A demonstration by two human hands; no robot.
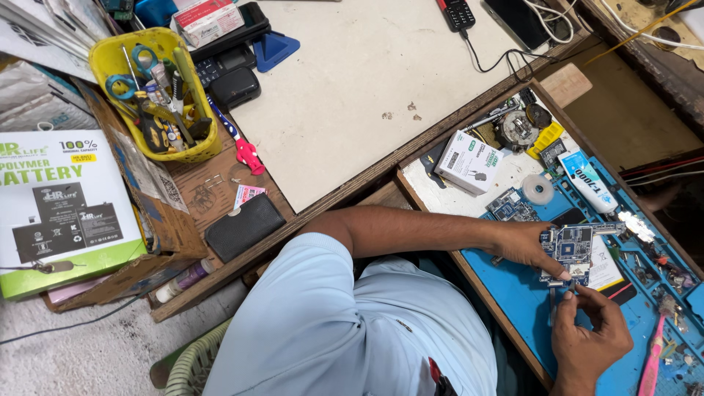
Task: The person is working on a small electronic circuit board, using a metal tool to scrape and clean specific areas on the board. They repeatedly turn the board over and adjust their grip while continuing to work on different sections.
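Steadying a blue circuit board (573, 253) at lower right of the frame, left hand (524, 244) gripping its edge, right hand (590, 334) pinching a small tool (552, 295) beneath; needing fine, steady placement next.

the circuit board (571, 253) lies on the work mat (513, 293), between the left hand (526, 246) at its left edge and the right hand (587, 330) just below it. above the board sit a roll of tape (537, 189) and a glue tube (590, 182) to its right, with a small carton (469, 161) further left. well to the left, a tool basket (158, 92) stands on a cardboard box (191, 191), and a wallet (243, 226) lies below the basket.
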